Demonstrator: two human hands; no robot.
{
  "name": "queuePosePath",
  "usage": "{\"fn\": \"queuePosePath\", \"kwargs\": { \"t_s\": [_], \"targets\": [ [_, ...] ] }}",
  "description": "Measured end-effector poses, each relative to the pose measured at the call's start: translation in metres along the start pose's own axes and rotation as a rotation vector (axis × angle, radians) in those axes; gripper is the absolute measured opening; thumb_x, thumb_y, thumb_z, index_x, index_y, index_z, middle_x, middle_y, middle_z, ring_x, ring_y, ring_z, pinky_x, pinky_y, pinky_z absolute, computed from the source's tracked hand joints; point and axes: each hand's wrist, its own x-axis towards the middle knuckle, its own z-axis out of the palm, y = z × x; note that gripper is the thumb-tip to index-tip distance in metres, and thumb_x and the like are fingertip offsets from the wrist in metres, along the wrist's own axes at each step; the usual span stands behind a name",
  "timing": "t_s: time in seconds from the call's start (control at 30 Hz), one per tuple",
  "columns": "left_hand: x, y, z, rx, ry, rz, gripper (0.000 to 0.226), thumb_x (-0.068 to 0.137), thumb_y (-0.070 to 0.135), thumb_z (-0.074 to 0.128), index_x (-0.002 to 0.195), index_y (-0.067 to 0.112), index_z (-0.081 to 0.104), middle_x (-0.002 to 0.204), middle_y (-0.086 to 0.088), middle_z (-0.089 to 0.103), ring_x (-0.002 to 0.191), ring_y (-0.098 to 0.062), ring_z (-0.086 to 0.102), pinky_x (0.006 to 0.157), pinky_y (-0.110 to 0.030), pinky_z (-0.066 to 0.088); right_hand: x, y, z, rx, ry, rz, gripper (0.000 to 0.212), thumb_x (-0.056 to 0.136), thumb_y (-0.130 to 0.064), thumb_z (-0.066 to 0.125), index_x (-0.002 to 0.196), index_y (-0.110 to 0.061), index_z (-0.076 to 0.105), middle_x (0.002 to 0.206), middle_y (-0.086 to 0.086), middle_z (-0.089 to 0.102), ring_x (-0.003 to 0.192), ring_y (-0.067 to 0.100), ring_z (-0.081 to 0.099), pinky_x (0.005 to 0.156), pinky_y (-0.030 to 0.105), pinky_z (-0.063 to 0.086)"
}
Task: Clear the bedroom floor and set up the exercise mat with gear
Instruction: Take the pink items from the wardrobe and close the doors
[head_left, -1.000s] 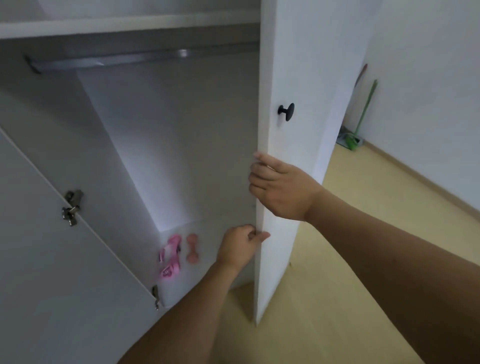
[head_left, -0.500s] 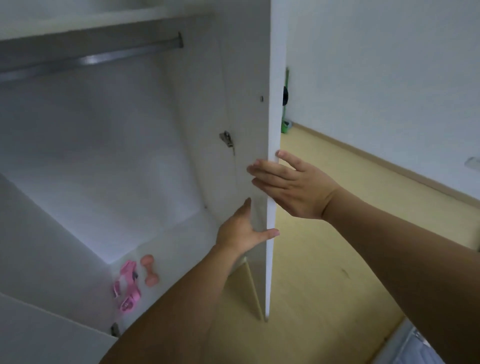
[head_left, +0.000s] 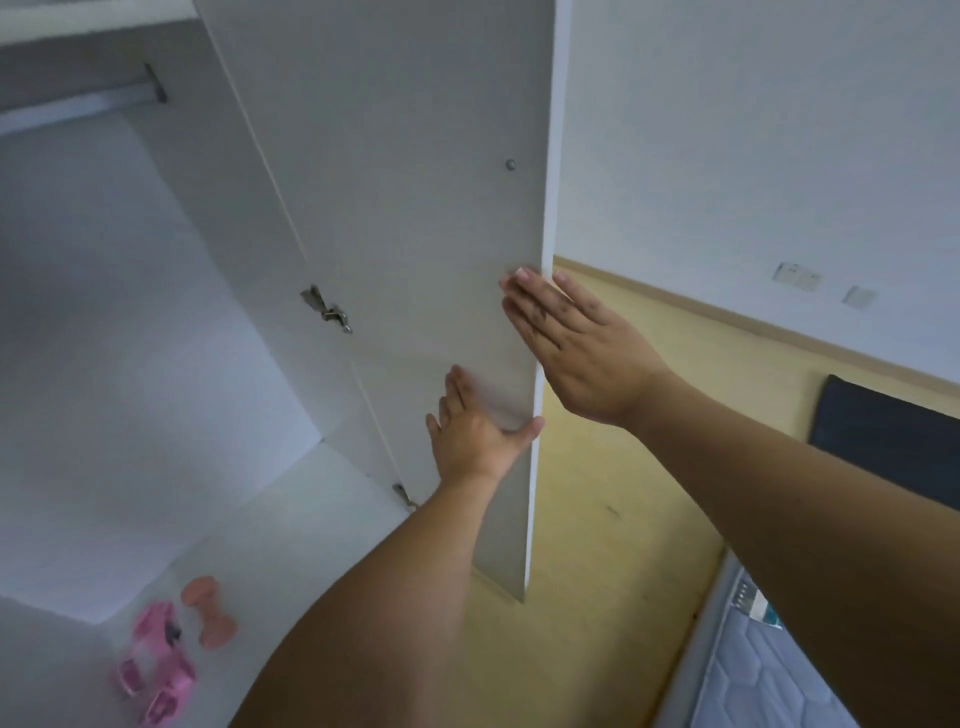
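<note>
We have swung the wardrobe door (head_left: 415, 208) wide, both hands flat against it, left hand (head_left: 475, 431) and right hand (head_left: 576, 348) gripping nothing, baring the dumbbell (head_left: 208, 613) left of it.

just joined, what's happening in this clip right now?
A person is at an open white wardrobe, both hands flat on the inner face of its right-hand door. The left hand presses lower down with its thumb hooked on the door's edge; the right hand lies higher, fingers straight. Nothing is held. On the wardrobe floor lie a peach dumbbell and a pink piece of gear, untouched. A dark mat lies on the yellow floor.
</note>
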Motion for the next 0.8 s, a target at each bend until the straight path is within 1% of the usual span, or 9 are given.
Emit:
{"fn": "queuePosePath", "kwargs": {
  "t_s": [0.07,0.1,0.2,0.27,0.33,0.47,0.6,0.7,0.8],
  "targets": [
    [0.009,0.003,0.006,0.031,0.001,0.010,0.138,0.063,0.087,0.055,0.155,0.005,-0.005,0.164,-0.011,0.005,0.150,-0.024,0.013,0.119,-0.049,0.012,-0.003,-0.002,0.003,-0.003,-0.032,0.035,0.065,0.094,-0.016,-0.004,0.151,0.005,0.020,0.159,0.020,0.017,0.149,0.033,0.011,0.122,0.044,-0.002],
    [0.013,0.004,0.009,0.030,-0.008,0.026,0.139,0.063,0.087,0.056,0.155,0.003,-0.006,0.164,-0.012,0.003,0.151,-0.022,0.008,0.120,-0.049,0.010,-0.004,-0.002,0.004,-0.010,-0.040,0.044,0.065,0.094,-0.016,-0.004,0.151,0.005,0.019,0.159,0.021,0.016,0.149,0.034,0.011,0.121,0.044,-0.003],
    [0.015,-0.004,0.011,-0.017,-0.045,0.115,0.134,0.066,0.081,0.060,0.155,0.004,-0.005,0.165,-0.010,0.001,0.152,-0.017,-0.001,0.120,-0.048,0.007,-0.008,-0.010,0.010,0.053,-0.049,0.054,0.061,0.095,-0.018,0.011,0.150,0.005,0.020,0.158,0.021,0.017,0.149,0.033,0.012,0.122,0.044,-0.001],
    [0.015,-0.026,0.003,0.020,-0.076,0.175,0.121,0.074,0.075,0.059,0.157,0.011,0.000,0.165,-0.008,0.005,0.152,-0.019,0.006,0.120,-0.050,0.009,-0.008,-0.025,0.015,0.103,-0.052,0.030,0.062,0.094,-0.021,0.020,0.150,0.005,0.022,0.158,0.021,0.018,0.149,0.033,0.012,0.122,0.044,-0.001],
    [0.018,-0.055,-0.011,0.059,-0.104,0.178,0.108,0.081,0.069,0.058,0.157,0.016,0.001,0.165,-0.006,0.008,0.151,-0.020,0.010,0.120,-0.048,0.008,-0.002,-0.045,0.021,0.142,-0.068,-0.005,0.064,0.094,-0.024,0.026,0.151,0.004,0.019,0.159,0.021,0.014,0.149,0.033,0.008,0.122,0.045,-0.002],
    [0.013,-0.132,-0.051,0.060,-0.081,0.042,0.097,0.090,0.059,0.056,0.157,0.020,-0.002,0.165,-0.002,0.008,0.151,-0.020,0.011,0.122,-0.047,0.010,0.049,-0.095,0.030,0.285,-0.037,-0.104,0.071,0.092,-0.026,0.038,0.152,0.000,0.011,0.160,0.018,0.005,0.150,0.032,-0.001,0.122,0.046,-0.003],
    [-0.007,-0.232,-0.098,0.139,-0.030,-0.199,0.091,0.091,0.066,0.044,0.157,0.023,-0.003,0.165,-0.001,0.006,0.151,-0.023,0.013,0.121,-0.044,0.011,0.138,-0.159,0.024,0.421,0.077,-0.292,0.084,0.088,-0.023,0.053,0.153,-0.005,0.004,0.161,0.013,-0.006,0.149,0.030,-0.006,0.122,0.046,-0.001],
    [-0.026,-0.296,-0.130,0.130,0.002,-0.374,0.089,0.091,0.069,0.038,0.157,0.024,0.001,0.165,0.001,0.007,0.151,-0.024,0.014,0.120,-0.043,0.011,0.203,-0.217,0.013,0.481,0.141,-0.459,0.086,0.088,-0.024,0.055,0.153,-0.007,0.002,0.159,0.010,-0.017,0.149,0.028,-0.011,0.121,0.046,-0.004],
    [-0.044,-0.342,-0.153,0.136,0.044,-0.490,0.085,0.093,0.067,0.039,0.157,0.022,0.007,0.164,0.000,0.013,0.150,-0.024,0.019,0.120,-0.044,0.014,0.251,-0.274,0.005,0.545,0.173,-0.605,0.089,0.087,-0.021,0.058,0.153,-0.010,0.000,0.159,0.009,-0.016,0.148,0.026,-0.010,0.120,0.045,-0.004]
  ]
}}
